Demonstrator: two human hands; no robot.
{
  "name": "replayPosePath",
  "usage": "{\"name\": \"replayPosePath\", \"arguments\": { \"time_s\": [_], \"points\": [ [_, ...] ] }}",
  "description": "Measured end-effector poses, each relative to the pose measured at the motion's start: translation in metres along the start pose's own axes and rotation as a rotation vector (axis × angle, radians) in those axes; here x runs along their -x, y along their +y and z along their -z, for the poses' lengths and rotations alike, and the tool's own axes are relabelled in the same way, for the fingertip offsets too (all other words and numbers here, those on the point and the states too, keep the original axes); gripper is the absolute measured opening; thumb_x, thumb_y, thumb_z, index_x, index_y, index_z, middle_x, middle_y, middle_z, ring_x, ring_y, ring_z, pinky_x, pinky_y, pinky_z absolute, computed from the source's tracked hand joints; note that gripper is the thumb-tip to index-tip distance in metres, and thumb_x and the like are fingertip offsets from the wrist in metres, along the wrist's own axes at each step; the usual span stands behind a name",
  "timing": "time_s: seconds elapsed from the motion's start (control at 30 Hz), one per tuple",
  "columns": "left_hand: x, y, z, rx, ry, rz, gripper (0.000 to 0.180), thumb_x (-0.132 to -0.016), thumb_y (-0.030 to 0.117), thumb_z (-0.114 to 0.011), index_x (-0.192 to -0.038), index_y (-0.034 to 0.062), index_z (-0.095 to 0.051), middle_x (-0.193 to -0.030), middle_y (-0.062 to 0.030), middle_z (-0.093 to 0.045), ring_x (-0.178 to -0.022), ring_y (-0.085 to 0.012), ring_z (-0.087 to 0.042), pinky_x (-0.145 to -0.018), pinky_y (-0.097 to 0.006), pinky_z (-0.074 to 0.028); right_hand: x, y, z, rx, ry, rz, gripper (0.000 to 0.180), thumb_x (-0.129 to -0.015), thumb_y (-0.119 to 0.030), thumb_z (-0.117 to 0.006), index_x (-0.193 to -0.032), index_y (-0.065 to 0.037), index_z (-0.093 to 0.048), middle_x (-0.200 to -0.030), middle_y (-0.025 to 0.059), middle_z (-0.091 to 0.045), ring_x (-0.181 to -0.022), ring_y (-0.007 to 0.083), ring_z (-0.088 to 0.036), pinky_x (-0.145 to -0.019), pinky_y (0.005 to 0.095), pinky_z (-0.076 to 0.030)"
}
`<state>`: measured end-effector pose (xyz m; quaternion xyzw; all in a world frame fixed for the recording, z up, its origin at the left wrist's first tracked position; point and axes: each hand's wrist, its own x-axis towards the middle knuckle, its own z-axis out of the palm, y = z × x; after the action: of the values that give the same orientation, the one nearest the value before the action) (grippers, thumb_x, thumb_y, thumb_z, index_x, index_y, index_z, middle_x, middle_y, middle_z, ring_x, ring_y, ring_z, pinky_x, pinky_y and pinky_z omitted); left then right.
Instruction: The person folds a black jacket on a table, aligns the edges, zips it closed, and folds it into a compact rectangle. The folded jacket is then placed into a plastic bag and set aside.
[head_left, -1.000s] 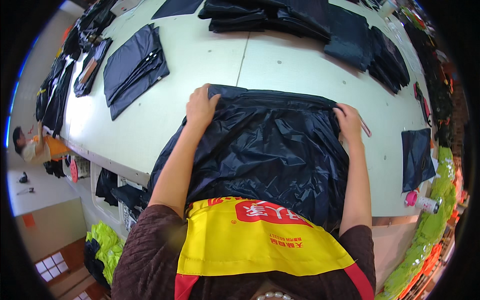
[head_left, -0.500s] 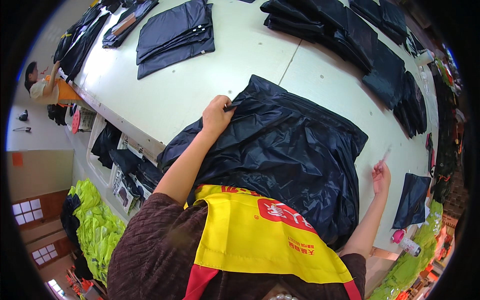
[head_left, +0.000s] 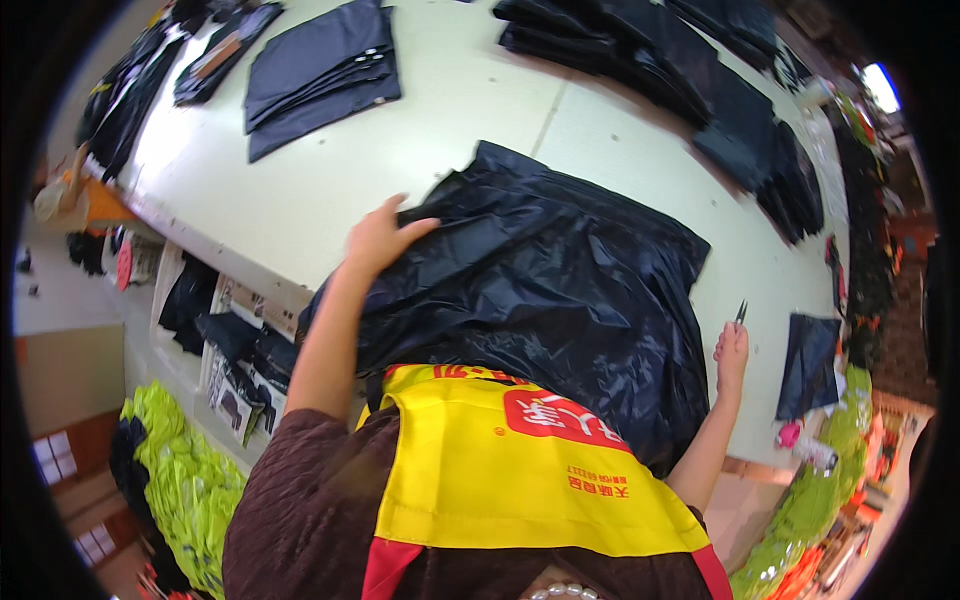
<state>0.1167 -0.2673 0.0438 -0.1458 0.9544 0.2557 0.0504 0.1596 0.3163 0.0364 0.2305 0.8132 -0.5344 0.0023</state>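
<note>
Moved off the wide sheet of shiny, wrinkled black fabric [head_left: 540, 265] since a second ago, the right hand [head_left: 732, 353] now stands to its right, its grip closed around slim, dark, pointed snips [head_left: 741, 313] (tips facing away from the body). The left hand [head_left: 378, 238] has loosened its pinch: thumb and fingers are spread at the fabric's upper left edge, though whether they touch it I cannot tell. The fabric lies on the smooth white worktop [head_left: 430, 100], against the bright yellow cloth apron [head_left: 470, 490]. Farther out sit a folded, flat black fabric stack [head_left: 320, 75] at upper left and a thicker dark pile [head_left: 620, 55] at upper right.
</note>
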Motion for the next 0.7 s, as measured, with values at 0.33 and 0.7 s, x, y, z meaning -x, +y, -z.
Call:
{"name": "replayPosePath", "arguments": {
  "time_s": [0.33, 0.7],
  "points": [
    [0.046, -0.031, -0.008, 0.082, -0.261, -0.023, 0.072, -0.059, 0.04, -0.08, -0.111, -0.0027, -0.056, -0.104, -0.0242, -0.062, -0.098, -0.0362, -0.06, -0.087, -0.038, -0.047, 0.064, 0.022, -0.066, 0.665, 0.057, 0.242, 0.05, -0.065, -0.025, -0.079, -0.095, -0.001, -0.048, -0.091, 0.0201, -0.06, -0.088, 0.0361, -0.059, -0.075, 0.0395, -0.046],
    [0.156, -0.029, 0.066, 0.477, -0.237, 0.002, 0.034, -0.078, 0.014, -0.068, -0.105, -0.0038, -0.059, -0.091, -0.0103, -0.066, -0.086, -0.0142, -0.057, -0.083, -0.028, -0.044, 0.185, -0.025, -0.004, -0.461, 0.027, -0.158, 0.048, -0.073, -0.002, -0.052, -0.121, 0.003, -0.048, -0.107, 0.0093, -0.058, -0.089, 0.0187, -0.057, -0.083, 0.0287, -0.046]
  ]
}}
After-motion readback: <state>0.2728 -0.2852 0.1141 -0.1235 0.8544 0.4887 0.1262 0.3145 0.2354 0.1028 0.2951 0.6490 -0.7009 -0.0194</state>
